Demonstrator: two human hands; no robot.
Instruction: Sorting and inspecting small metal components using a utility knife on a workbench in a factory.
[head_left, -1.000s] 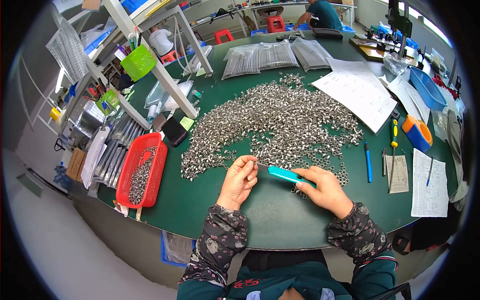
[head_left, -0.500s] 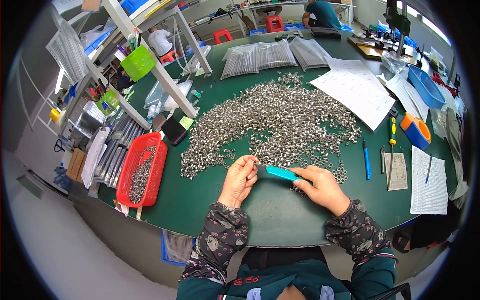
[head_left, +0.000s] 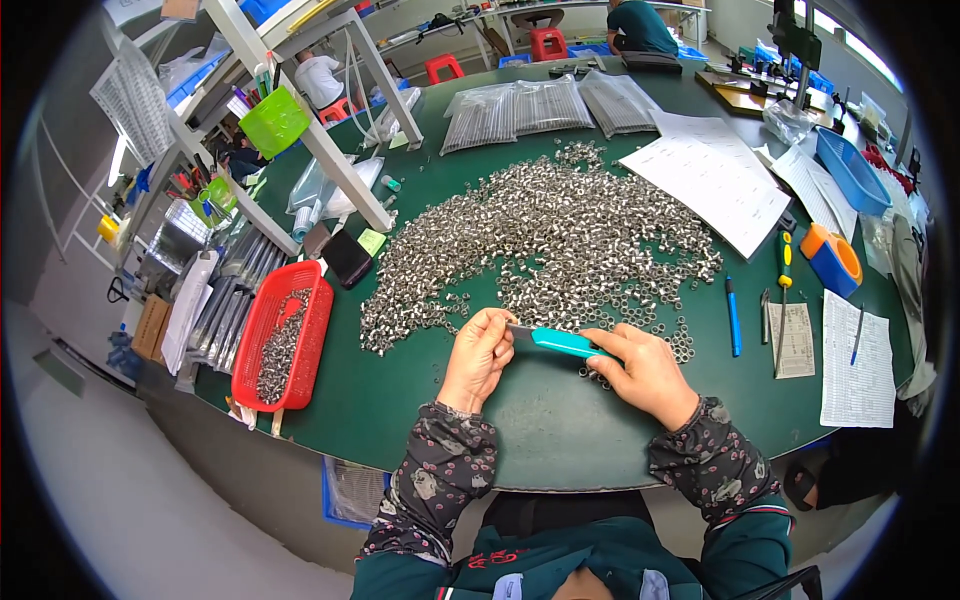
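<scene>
You are holding a slim teal-handled tool with a grey metal tip (head_left: 556,341) across both hands, just above the dark green table (head_left: 400,420). Your right hand (head_left: 645,372) is closing its fingers around the teal handle end; your left hand (head_left: 478,355) is pinching its curled fingertips at the grey tip, and whether a small part is sitting between those fingertips is too small to tell. The tool is lying nearly level, tip pointing toward your left, at the near edge of the large heap of small silver metal rings (head_left: 545,245) spreading across the middle of the table. A few loose rings are lying just beside your right hand. To your left, a red plastic mesh basket (head_left: 262,330) is holding more of the silver parts, well apart from your hands. To your right, a blue pen (head_left: 733,316) and a green-and-yellow-handled screwdriver (head_left: 783,295) are lying side by side, near a small printed paper slip (head_left: 797,341). Beyond the heap, white printed sheets (head_left: 715,185) and clear bags of packed metal parts (head_left: 545,108) are resting on the far side of the table.
</scene>
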